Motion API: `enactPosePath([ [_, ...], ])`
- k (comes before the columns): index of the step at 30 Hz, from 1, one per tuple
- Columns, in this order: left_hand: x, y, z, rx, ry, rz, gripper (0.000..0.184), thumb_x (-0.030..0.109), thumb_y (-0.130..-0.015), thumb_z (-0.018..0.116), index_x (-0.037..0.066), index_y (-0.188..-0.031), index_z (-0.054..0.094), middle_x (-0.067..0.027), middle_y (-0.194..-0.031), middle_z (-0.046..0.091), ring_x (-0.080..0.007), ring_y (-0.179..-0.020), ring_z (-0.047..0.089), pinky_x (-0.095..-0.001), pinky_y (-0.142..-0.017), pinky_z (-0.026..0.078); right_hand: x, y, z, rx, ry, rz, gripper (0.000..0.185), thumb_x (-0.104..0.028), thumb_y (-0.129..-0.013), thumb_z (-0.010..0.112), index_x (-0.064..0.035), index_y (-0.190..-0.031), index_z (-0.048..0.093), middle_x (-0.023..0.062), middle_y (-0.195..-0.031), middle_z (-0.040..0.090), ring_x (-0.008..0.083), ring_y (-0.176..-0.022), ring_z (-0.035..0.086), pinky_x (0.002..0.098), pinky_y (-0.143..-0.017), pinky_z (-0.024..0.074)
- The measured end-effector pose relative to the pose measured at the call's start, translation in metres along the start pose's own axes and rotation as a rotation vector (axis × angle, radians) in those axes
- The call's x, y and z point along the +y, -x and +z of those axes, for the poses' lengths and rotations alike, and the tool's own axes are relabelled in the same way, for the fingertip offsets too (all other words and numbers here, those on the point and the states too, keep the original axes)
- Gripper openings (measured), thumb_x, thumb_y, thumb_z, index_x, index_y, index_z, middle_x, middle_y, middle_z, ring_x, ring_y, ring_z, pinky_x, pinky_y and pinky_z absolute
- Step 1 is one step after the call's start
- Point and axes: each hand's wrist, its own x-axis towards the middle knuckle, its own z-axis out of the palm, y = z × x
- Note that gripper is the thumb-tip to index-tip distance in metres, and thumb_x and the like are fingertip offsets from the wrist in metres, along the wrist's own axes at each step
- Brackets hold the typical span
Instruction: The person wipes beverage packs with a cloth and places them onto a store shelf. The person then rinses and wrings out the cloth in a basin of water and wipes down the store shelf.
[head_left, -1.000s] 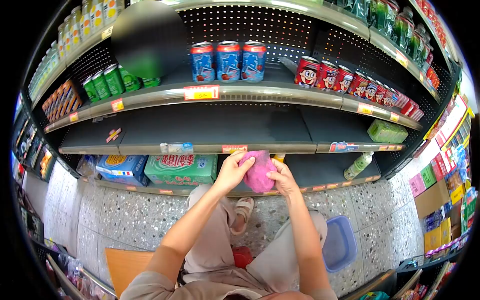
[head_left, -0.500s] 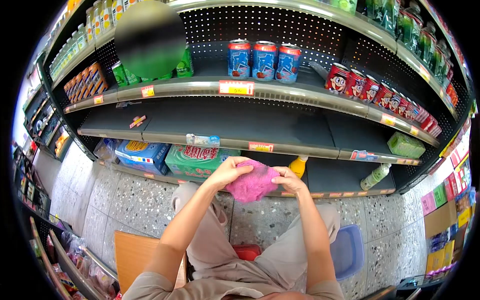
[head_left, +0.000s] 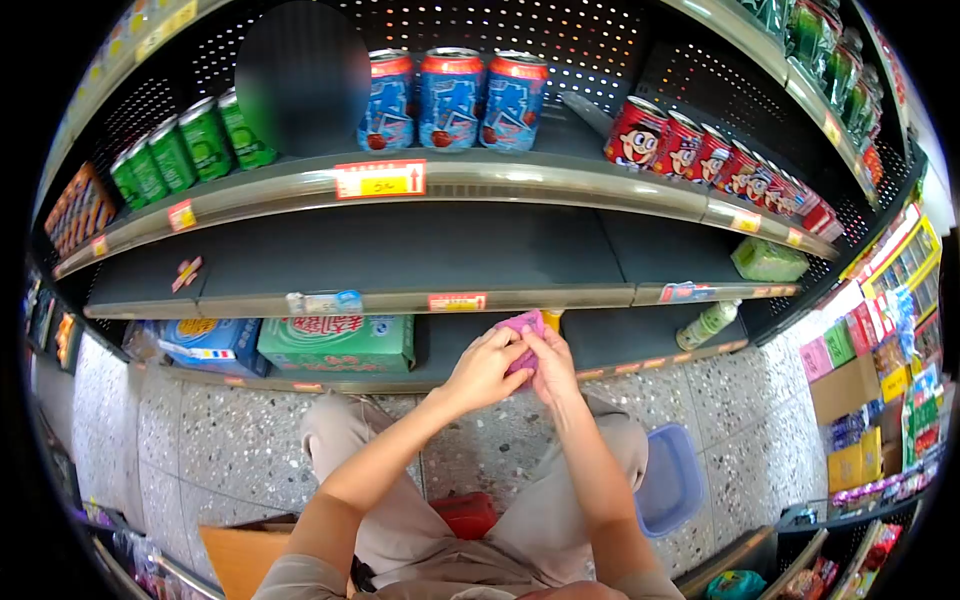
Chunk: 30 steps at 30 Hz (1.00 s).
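A pink cloth (head_left: 522,326) is bunched up between my two hands, in front of the lowest shelves. My left hand (head_left: 488,368) grips it from the left with bent fingers. Pressed against its right side is my right hand (head_left: 550,362), closed on the cloth with the thumb on top. The hands touch or nearly touch each other, and they hide much of the cloth. Just behind them, a yellow bottle (head_left: 552,318) shows only in part on the bottom shelf.
Blue cans (head_left: 450,100), red cans (head_left: 636,135) and green cans (head_left: 205,140) stand on the upper shelf (head_left: 500,182). Below are a green carton (head_left: 337,343), a blue carton (head_left: 212,343) and a green bottle (head_left: 710,325). A blue basin (head_left: 668,480) sits on the floor by my right leg.
The spread-out cloth is now bunched smaller, and my hands have come together around it. The view has shifted, with the shelf cans appearing larger.
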Motion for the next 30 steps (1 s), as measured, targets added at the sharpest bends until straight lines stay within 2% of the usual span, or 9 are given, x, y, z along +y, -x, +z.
enactPosePath([
  [7, -0.032, -0.036, -0.002, 0.158, 0.076, -0.03, 0.021, 0.011, -0.084, 0.066, 0.002, -0.102, 0.069, -0.0132, -0.105, 0.062, -0.0324, -0.096, 0.06, -0.0402, -0.084, 0.049, -0.06, -0.005, -0.07, 0.474, 0.083, -0.512, 0.01, -0.013, -0.097, 0.059, -0.0055, -0.103, 0.061, 0.0009, -0.085, 0.063, 0.0073, -0.073, 0.059, 0.0237, -0.071, 0.0498],
  [12, -0.061, -0.039, -0.027, 0.359, -0.064, -0.131, 0.016, 0.009, -0.084, 0.064, 0.003, -0.098, 0.07, -0.0135, -0.1, 0.063, -0.0319, -0.095, 0.058, -0.0414, -0.085, 0.047, -0.074, -0.044, -0.067, 0.564, 0.638, -0.642, 0.019, -0.014, -0.094, 0.062, -0.0022, -0.11, 0.061, 0.0041, -0.086, 0.06, 0.007, -0.068, 0.057, 0.0221, -0.035, 0.0418],
  [15, -0.072, -0.043, -0.042, 0.41, -0.037, -0.162, 0.017, 0.008, -0.082, 0.064, 0.004, -0.098, 0.071, -0.0123, -0.1, 0.064, -0.0322, -0.095, 0.058, -0.0419, -0.084, 0.046, -0.047, -0.075, -0.074, 0.59, 1.181, -0.875, 0.02, -0.009, -0.088, 0.064, -0.0019, -0.108, 0.066, 0.015, -0.104, 0.055, 0.0261, -0.09, 0.058, 0.0377, -0.074, 0.0505],
  [16, -0.076, -0.042, -0.046, 0.409, -0.041, -0.177, 0.017, 0.007, -0.082, 0.065, 0.003, -0.097, 0.07, -0.0125, -0.099, 0.064, -0.0323, -0.094, 0.058, -0.042, -0.085, 0.046, -0.04, -0.078, -0.073, 0.631, 1.232, -0.91, 0.025, -0.008, -0.085, 0.065, -0.0022, -0.109, 0.065, 0.0172, -0.107, 0.054, 0.0343, -0.103, 0.051, 0.0454, -0.092, 0.0402],
  [23, -0.097, -0.034, -0.061, 0.357, -0.043, -0.23, 0.017, 0.006, -0.083, 0.064, 0.002, -0.099, 0.07, -0.0137, -0.097, 0.064, -0.0327, -0.09, 0.059, -0.0419, -0.081, 0.047, -0.031, -0.083, -0.075, 0.66, 1.441, -0.929, 0.032, -0.008, -0.082, 0.065, -0.0052, -0.114, 0.066, 0.0156, -0.112, 0.054, 0.0357, -0.108, 0.049, 0.0463, -0.1, 0.0337],
  [24, -0.097, -0.036, -0.06, 0.347, -0.038, -0.216, 0.018, 0.006, -0.083, 0.064, 0.003, -0.099, 0.07, -0.0135, -0.096, 0.064, -0.0324, -0.091, 0.059, -0.0416, -0.081, 0.047, -0.042, -0.076, -0.07, 0.65, 1.535, -0.925, 0.026, -0.006, -0.086, 0.061, -0.0055, -0.112, 0.066, 0.0143, -0.107, 0.058, 0.0309, -0.1, 0.055, 0.042, -0.093, 0.0414],
  [27, -0.096, -0.045, -0.055, 0.315, -0.044, -0.17, 0.018, 0.006, -0.084, 0.063, 0.003, -0.1, 0.07, -0.0125, -0.096, 0.064, -0.0313, -0.091, 0.059, -0.0405, -0.082, 0.046, -0.058, -0.074, -0.081, 0.574, 1.118, -0.893, 0.022, -0.005, -0.091, 0.057, -0.0049, -0.111, 0.066, 0.0094, -0.099, 0.064, 0.0221, -0.086, 0.061, 0.0344, -0.079, 0.0486],
  [28, -0.097, -0.048, -0.053, 0.297, -0.06, -0.147, 0.018, 0.006, -0.084, 0.063, 0.004, -0.1, 0.07, -0.0121, -0.096, 0.064, -0.0309, -0.091, 0.059, -0.0401, -0.082, 0.046, -0.06, -0.08, -0.098, 0.563, 0.812, -0.692, 0.019, -0.007, -0.095, 0.056, -0.0025, -0.111, 0.065, 0.0053, -0.093, 0.068, 0.0162, -0.08, 0.063, 0.0284, -0.071, 0.0505],
  [30, -0.099, -0.053, -0.049, 0.283, -0.09, -0.117, 0.018, 0.006, -0.084, 0.063, 0.004, -0.1, 0.07, -0.0113, -0.096, 0.064, -0.0302, -0.091, 0.059, -0.0394, -0.082, 0.045, -0.067, -0.081, -0.125, 0.511, 0.213, -0.58, 0.016, -0.012, -0.095, 0.058, -0.0032, -0.107, 0.064, 0.0032, -0.096, 0.068, 0.0167, -0.086, 0.065, 0.0307, -0.078, 0.0521],
])
